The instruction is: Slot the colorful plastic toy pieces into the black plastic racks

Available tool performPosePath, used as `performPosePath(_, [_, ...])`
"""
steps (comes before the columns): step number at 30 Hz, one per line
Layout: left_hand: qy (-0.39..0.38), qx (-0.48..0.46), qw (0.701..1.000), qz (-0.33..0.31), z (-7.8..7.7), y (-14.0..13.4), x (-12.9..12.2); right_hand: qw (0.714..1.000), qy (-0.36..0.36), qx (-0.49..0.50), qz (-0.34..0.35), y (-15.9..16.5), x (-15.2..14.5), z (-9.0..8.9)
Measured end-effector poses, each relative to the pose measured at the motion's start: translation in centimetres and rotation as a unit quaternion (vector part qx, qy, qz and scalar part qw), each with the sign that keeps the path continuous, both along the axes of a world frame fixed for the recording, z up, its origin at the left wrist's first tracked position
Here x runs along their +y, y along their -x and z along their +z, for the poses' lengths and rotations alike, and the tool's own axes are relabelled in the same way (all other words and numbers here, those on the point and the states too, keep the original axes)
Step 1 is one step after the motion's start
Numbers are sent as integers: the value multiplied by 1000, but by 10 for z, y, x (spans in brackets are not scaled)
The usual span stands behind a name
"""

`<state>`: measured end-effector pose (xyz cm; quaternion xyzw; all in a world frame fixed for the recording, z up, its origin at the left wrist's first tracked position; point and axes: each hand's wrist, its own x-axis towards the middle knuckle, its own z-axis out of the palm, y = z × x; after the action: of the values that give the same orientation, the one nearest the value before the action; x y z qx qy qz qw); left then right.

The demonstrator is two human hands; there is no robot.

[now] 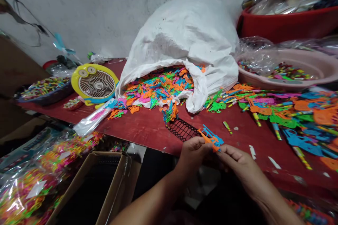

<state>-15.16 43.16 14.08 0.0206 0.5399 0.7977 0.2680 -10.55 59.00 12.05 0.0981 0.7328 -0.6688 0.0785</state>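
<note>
Near the table's front edge, my left hand [192, 153] is closed on an orange flat plastic toy gun [202, 134]. My right hand [236, 160] pinches the lower end of a blue toy gun [211, 134] beside it. The two toys overlap between my fingertips, so I cannot tell whether they are joined. Just beyond my left hand, a black plastic mesh piece [183, 129] lies on the red table [142, 132]. A small cluster of coloured toy pieces [170, 113] rests at the mesh's far end.
A big white sack [185, 28] spills colourful toy pieces [161, 86]. To the right, toy guns with striped tubes [295, 112] lie piled before a pink basin [290, 79]. At left stand a yellow fan [96, 82] and a basin of tubes [44, 93]. Below is an open carton [120, 168].
</note>
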Motion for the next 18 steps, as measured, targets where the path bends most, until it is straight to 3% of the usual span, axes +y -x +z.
performPosePath(7, [17,10,999,-30,2,7,-6,996,-70,42,22,-3,3,4])
performPosePath(13, [51,35,994,-86,6,14,-16,978,-159,117,-59,-5,18,8])
performPosePath(18, [13,35,988,-149,11,11,-14,984,-141,104,-41,-5,15,7])
